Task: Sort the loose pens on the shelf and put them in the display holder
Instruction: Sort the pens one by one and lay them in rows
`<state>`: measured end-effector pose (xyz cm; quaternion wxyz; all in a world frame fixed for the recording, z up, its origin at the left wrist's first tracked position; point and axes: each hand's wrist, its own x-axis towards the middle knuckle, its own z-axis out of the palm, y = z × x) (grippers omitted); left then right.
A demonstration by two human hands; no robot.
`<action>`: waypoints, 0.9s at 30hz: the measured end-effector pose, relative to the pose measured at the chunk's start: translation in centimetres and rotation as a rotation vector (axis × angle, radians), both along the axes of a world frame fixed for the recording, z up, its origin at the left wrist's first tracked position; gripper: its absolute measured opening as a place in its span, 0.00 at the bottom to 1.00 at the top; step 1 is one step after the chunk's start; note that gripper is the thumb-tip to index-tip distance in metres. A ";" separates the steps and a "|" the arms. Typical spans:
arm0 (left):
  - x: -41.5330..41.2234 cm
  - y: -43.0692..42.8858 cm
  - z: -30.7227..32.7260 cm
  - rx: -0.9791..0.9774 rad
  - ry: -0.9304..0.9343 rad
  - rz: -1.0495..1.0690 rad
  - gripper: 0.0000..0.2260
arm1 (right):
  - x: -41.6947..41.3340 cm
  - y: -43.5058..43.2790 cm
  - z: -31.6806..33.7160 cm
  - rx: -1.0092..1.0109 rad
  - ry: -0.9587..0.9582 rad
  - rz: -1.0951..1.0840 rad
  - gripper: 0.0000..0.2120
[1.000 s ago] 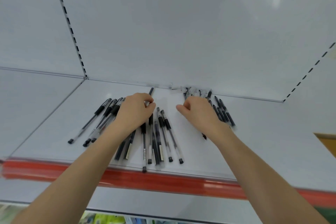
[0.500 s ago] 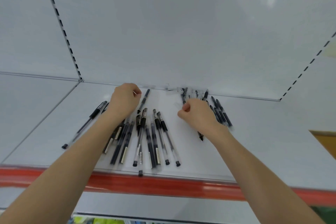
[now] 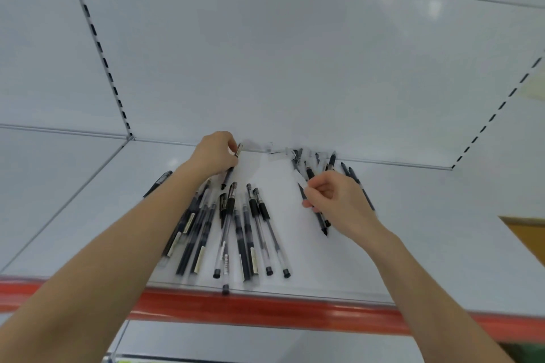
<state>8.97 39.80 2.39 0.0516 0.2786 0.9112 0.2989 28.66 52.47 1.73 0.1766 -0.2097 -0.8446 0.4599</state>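
Several black gel pens lie fanned out on the white shelf, their tips toward the front edge. At the back of the shelf my left hand grips one black pen by its upper end. More pens lie against the back wall on the right. My right hand pinches a pen from that group, fingers curled round it, its tip pointing toward me. No display holder is in view.
A red price strip runs along the shelf's front edge. A white back panel with slotted uprights rises behind. One pen hangs over the front edge. An orange-brown surface shows at the right.
My left hand has moved back toward the wall and taken hold of a pen. My right hand has shifted slightly right and pinched a pen out of the right group.
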 end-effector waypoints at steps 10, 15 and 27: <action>4.9 -2.4 4.1 1.016 -0.675 0.031 0.04 | 1.6 -2.9 3.2 -0.194 0.279 -0.033 0.07; 7.5 -3.5 4.8 1.203 -0.715 0.034 0.03 | 2.1 -4.3 4.2 -0.219 0.378 -0.036 0.06; 10.0 -3.8 4.3 1.332 -0.744 0.027 0.04 | 2.9 -5.4 4.3 -0.216 0.409 -0.045 0.06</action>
